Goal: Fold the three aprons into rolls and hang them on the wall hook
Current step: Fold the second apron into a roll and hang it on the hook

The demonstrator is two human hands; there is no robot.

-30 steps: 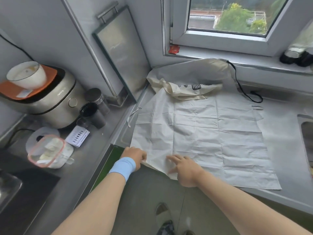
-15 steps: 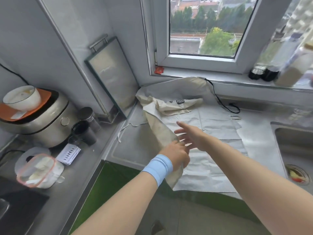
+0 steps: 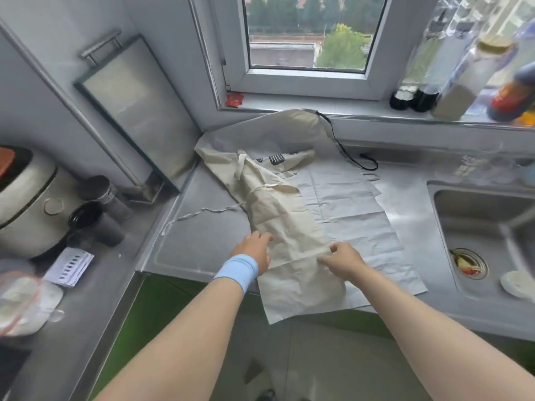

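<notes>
Apron (image 3: 285, 227) now folded rightward, overhanging counter (image 3: 202, 247) edge (bare steel leftward).

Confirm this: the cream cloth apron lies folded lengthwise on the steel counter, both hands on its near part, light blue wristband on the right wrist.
One point is wrong: the head view shows the light blue wristband on the left wrist, not the right. The cream cloth apron does lie folded lengthwise on the steel counter, left hand and right hand on its near part.
</notes>
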